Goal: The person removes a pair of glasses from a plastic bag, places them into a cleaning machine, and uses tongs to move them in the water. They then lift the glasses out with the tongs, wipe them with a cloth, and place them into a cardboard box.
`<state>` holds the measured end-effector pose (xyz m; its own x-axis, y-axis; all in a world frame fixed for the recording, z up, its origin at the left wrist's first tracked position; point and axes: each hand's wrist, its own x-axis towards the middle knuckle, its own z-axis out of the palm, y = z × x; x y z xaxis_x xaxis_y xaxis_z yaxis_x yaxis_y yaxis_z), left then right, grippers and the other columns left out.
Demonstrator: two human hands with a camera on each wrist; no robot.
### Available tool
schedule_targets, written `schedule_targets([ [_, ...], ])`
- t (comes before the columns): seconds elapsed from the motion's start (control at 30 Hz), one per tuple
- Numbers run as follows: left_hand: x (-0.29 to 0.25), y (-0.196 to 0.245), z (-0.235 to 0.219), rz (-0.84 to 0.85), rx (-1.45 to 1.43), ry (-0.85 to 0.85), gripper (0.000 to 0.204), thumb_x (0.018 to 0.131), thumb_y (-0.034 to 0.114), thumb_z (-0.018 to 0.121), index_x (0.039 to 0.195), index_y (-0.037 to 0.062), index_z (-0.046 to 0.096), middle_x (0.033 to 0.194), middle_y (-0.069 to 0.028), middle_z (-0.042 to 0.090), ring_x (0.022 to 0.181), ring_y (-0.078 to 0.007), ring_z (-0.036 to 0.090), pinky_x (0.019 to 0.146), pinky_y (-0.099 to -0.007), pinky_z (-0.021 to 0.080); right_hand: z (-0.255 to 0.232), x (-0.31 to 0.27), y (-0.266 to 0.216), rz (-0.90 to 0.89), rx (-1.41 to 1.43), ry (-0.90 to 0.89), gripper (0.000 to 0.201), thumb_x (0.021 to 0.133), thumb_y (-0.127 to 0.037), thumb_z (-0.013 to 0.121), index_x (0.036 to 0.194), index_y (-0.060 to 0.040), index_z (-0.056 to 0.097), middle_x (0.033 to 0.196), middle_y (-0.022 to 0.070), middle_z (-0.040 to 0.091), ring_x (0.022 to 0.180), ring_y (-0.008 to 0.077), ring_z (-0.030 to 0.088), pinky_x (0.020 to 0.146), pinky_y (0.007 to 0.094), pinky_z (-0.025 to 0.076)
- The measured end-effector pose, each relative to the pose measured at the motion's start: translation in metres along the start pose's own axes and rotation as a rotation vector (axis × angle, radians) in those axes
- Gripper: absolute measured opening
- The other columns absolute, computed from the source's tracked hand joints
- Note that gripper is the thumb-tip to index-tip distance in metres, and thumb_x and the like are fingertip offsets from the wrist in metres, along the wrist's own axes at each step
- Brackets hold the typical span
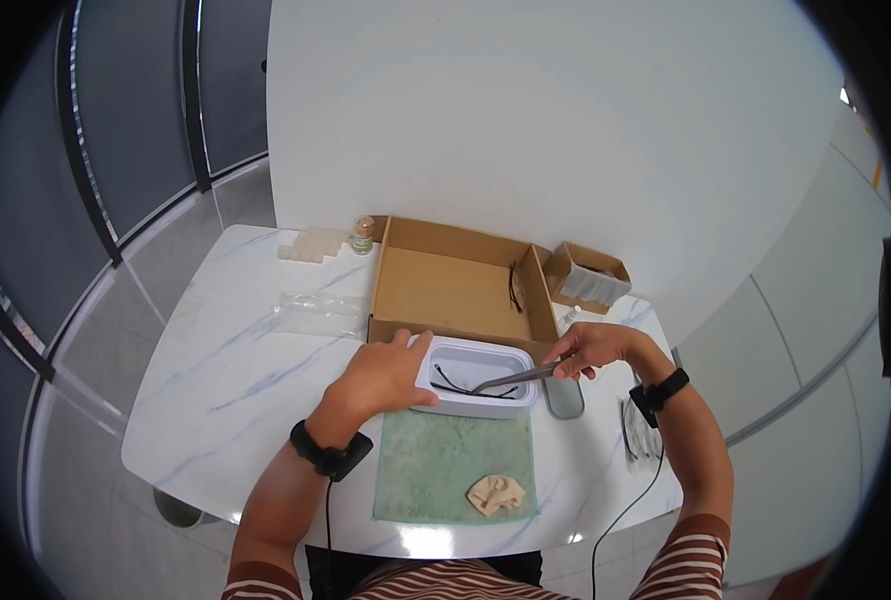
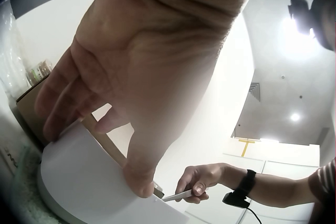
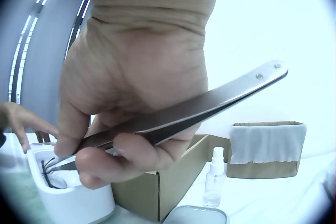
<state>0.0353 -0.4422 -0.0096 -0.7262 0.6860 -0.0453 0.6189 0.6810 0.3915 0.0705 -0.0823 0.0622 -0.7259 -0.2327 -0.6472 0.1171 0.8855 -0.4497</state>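
A white oblong tub (image 1: 481, 404), like a small ultrasonic cleaner, stands at the table's middle. In its basin lie thin dark-framed glasses (image 1: 453, 389). My left hand (image 1: 388, 374) grips the tub's left end, thumb at the near side and fingers over the far rim. On the right, my right hand (image 1: 592, 350) pinches long metal tweezers (image 3: 210, 100) between thumb and fingers. Their tips slant down into the basin and meet the glasses, as the right wrist view shows too.
Behind the tub is an open cardboard box (image 1: 446, 290). A grey case (image 1: 566, 397) and a spray bottle (image 3: 213, 179) sit on the right, near a small carton (image 1: 588, 275). In front lies a green cloth (image 1: 426, 465) with a crumpled beige cloth (image 1: 496, 494). A jar (image 1: 363, 236) stands back left.
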Motion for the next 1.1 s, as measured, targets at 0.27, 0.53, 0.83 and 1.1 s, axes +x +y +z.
schedule_targets([
  [0.27, -0.001, 0.002, -0.001, 0.001, 0.004, 0.011, 0.095, 0.078, 0.046, 0.082, 0.15, 0.0023, 0.04, 0.139, -0.0221, 0.053, 0.114, -0.0386, 0.064, 0.094, -0.0462, 0.053, 0.03, -0.031, -0.02, -0.233, -0.435, 0.451, 0.027, 0.084, -0.023, 0.082, 0.11, -0.0145, 0.079, 0.081, 0.0074, 0.075, 0.066, 0.0211, 0.068, 0.065, 0.0351, 0.053],
  [0.53, -0.002, 0.003, 0.0, 0.002, 0.017, 0.016, 0.095, 0.078, 0.046, 0.082, 0.15, 0.0022, 0.04, 0.138, -0.0227, 0.054, 0.113, -0.0388, 0.064, 0.094, -0.0461, 0.053, 0.059, -0.043, -0.036, -0.146, -0.667, 0.638, 0.026, 0.083, -0.028, 0.078, 0.108, -0.0193, 0.078, 0.081, 0.0129, 0.072, 0.079, 0.0335, 0.069, 0.071, 0.0438, 0.053],
  [0.83, -0.002, 0.002, -0.001, 0.007, 0.015, 0.015, 0.097, 0.077, 0.046, 0.082, 0.151, 0.0017, 0.039, 0.138, -0.0236, 0.053, 0.113, -0.0399, 0.064, 0.094, -0.0465, 0.053, 0.048, -0.061, -0.048, -0.159, -0.569, 0.604, 0.031, 0.083, -0.029, 0.08, 0.111, -0.0139, 0.077, 0.081, 0.0134, 0.073, 0.077, 0.0333, 0.069, 0.07, 0.0429, 0.053],
  [1.1, -0.001, 0.0, 0.001, 0.013, 0.011, 0.021, 0.098, 0.077, 0.047, 0.082, 0.151, 0.0022, 0.039, 0.138, -0.0237, 0.054, 0.113, -0.0399, 0.064, 0.094, -0.0468, 0.053, 0.05, -0.055, -0.033, -0.152, -0.534, 0.64, 0.034, 0.083, -0.028, 0.081, 0.112, -0.0101, 0.076, 0.088, 0.015, 0.075, 0.078, 0.0335, 0.069, 0.072, 0.0424, 0.053],
])
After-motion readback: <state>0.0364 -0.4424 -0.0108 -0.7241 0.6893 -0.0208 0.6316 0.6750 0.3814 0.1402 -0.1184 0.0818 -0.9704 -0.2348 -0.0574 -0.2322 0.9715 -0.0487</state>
